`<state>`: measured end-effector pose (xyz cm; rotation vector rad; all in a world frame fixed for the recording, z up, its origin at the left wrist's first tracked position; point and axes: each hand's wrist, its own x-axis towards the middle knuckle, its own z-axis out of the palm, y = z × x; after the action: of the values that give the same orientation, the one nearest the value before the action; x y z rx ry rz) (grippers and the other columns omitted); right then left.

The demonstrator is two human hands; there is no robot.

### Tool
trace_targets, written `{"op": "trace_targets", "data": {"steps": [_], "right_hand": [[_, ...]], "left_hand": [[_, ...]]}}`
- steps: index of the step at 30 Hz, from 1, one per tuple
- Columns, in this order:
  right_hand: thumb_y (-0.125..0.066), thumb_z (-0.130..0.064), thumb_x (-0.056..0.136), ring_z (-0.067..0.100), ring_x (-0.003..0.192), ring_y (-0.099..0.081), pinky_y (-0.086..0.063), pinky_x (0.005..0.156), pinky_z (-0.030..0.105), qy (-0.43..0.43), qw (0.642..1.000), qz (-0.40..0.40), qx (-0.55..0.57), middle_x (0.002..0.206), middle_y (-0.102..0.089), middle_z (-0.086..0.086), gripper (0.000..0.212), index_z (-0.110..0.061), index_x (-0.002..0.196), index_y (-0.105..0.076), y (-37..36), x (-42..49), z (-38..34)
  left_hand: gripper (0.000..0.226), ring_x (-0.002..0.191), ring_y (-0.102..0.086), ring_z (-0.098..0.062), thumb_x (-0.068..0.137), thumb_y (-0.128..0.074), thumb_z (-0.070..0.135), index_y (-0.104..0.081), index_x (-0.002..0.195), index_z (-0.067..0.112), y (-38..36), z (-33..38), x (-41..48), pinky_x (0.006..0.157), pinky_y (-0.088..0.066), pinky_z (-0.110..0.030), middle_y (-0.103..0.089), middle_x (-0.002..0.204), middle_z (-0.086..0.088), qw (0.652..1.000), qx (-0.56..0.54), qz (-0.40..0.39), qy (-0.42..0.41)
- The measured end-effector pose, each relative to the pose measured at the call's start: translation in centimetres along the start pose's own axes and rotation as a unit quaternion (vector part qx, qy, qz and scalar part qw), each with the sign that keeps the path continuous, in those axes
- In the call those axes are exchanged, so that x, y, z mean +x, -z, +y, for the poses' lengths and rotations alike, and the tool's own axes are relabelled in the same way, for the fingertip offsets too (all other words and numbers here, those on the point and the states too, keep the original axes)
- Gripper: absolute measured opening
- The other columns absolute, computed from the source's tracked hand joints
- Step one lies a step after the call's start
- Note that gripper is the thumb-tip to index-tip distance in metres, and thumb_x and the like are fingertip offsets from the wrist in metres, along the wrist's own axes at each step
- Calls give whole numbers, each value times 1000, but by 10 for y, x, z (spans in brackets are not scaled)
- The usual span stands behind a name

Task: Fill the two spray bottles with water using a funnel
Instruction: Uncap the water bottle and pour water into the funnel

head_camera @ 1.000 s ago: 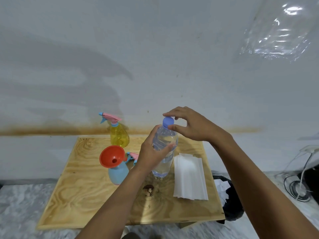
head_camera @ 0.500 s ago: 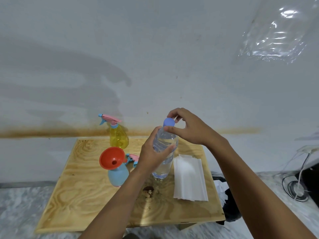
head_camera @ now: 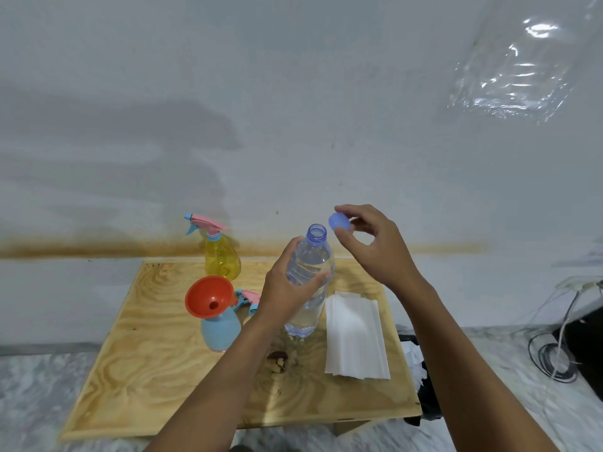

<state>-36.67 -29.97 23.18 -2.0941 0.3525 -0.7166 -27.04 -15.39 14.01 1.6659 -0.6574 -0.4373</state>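
Two bare forearms rise from the bottom edge of the frame over a plywood worktop point(head_camera: 156, 370) that fills the lower middle. A dark brown blotch point(head_camera: 277, 360) marks the wood between the arms. To the right of it lies a flat stack of folded white paper point(head_camera: 355, 337).

Left of centre a pale blue spray bottle point(head_camera: 220, 331) stands upright with an orange funnel point(head_camera: 208, 296) seated in its open neck, the bowl tipped toward the camera. A pink and blue trigger head point(head_camera: 248, 300) lies on the worktop just behind it.

At the centre, the left hand point(head_camera: 287, 291) wraps fingers and thumb round the upper body of a clear water bottle point(head_camera: 308, 318), which is upright and mostly full. Its blue neck is uncapped. Whether its base rests on the wood cannot be told.

Just up and right of that neck, the right hand point(head_camera: 375, 246) pinches the blue cap point(head_camera: 339, 221) between thumb and fingertips, clear of the bottle.

Farther back, near the rear edge of the worktop, a yellow spray bottle point(head_camera: 222, 259) stands with its own pink and blue trigger head on.

Off the worktop's right edge are a dark bag point(head_camera: 430, 402) and, farther right, coiled cables point(head_camera: 554, 360). Behind everything is a pale wall point(head_camera: 293, 93) with a rusty band, and clear crumpled plastic point(head_camera: 515, 66) in the upper right.
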Motion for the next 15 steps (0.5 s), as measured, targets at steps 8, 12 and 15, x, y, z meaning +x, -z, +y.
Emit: {"op": "trace_targets", "data": {"steps": [8,12,15], "right_hand": [[-76,-20,83,11,78,-61,-52,76,22,-81,992,62,-68,99,-66,-14,28,-25,109,-68,-28,-89,66],[-75,-32,83,2,81,-60,-48,70,19,-185,976,40,-108,104,-63,-23,32,-29,112,-65,-53,-128,96],[-73,-37,85,6,91,-60,-43,73,18,-232,957,-12,-173,107,-67,-12,35,-24,117,-66,-78,-151,118]], "left_hand": [[69,123,-55,2,80,-82,41,-43,137,46,1,1,-1,94,-48,-17,-57,135,20,1000,15,-3,-9],[67,115,-59,5,80,-82,36,-46,137,39,2,4,-1,92,-51,-18,-60,130,20,1000,-1,-16,-1],[64,106,-65,5,81,-82,30,-49,135,40,3,6,-1,87,-53,-16,-65,122,17,1000,-8,-23,-1]]}}
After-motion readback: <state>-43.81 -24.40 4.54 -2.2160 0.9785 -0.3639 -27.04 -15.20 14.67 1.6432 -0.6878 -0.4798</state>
